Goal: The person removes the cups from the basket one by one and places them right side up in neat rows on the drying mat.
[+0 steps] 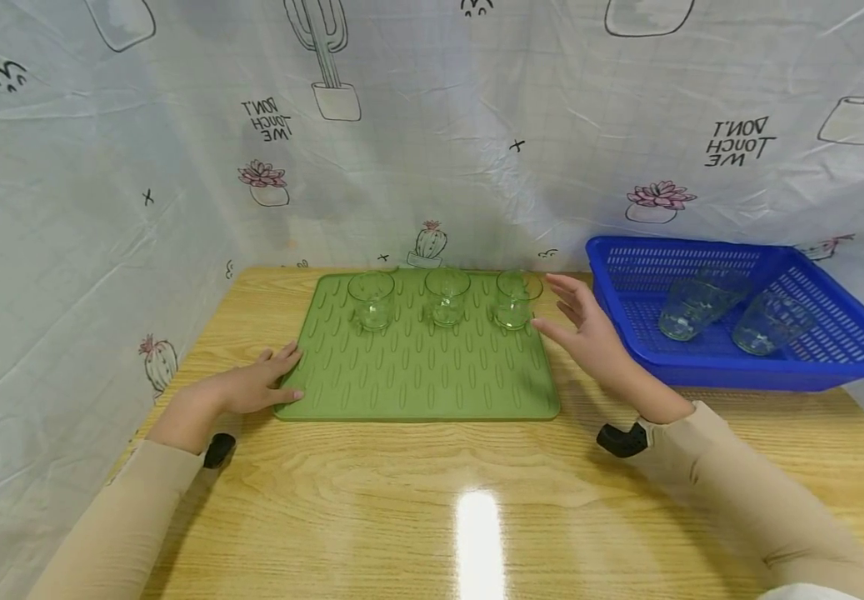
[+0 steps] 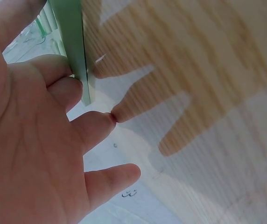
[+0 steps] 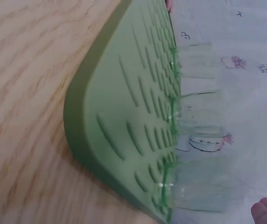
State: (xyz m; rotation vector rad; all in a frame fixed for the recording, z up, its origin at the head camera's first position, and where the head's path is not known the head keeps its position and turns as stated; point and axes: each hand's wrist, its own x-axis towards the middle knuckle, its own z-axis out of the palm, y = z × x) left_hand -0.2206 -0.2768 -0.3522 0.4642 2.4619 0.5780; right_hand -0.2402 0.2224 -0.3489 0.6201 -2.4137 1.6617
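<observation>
Three clear glasses stand upright in a row along the back of a green ridged mat: a left glass, a middle glass and a right glass. My right hand is beside the right glass, thumb and fingers spread apart around its near side, holding nothing. In the right wrist view, a gap shows between the fingertips and that glass. At the mat's left edge rests my left hand, its fingers extended and touching the edge. The left wrist view shows those fingers at the mat's side.
To the right, a blue plastic basket holds several more clear glasses, tilted. Mat and basket are on a wooden table. A white printed sheet hangs behind and along the left side.
</observation>
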